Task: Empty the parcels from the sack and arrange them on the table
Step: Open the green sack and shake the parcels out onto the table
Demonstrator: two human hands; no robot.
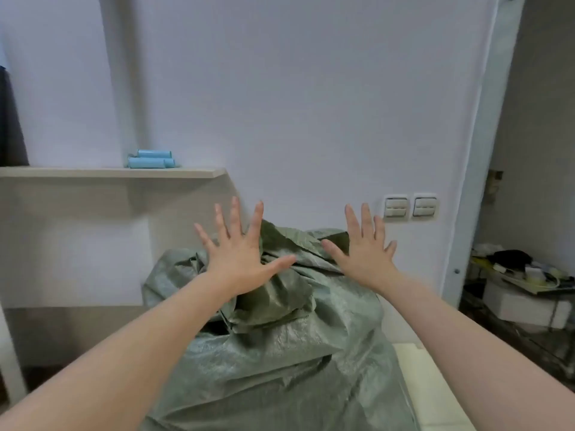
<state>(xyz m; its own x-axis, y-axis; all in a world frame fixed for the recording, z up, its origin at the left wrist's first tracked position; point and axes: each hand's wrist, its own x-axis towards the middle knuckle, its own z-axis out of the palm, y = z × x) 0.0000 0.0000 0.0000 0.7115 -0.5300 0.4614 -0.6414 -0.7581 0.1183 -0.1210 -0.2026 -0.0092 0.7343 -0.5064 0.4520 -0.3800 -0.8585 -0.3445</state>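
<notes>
Pale wooden shelf (112, 172) along left wall; light-blue rolls (151, 160) piled near its right end. Two double rocker switches (410, 206) side by side on white wall (311, 88), right of centre. White vertical frame strip (485, 135) beyond them. Far right: mixed clutter (541, 272), black item (511, 256) among it, white box (525, 306) beneath. Dark panel (9, 126) at left edge.
</notes>
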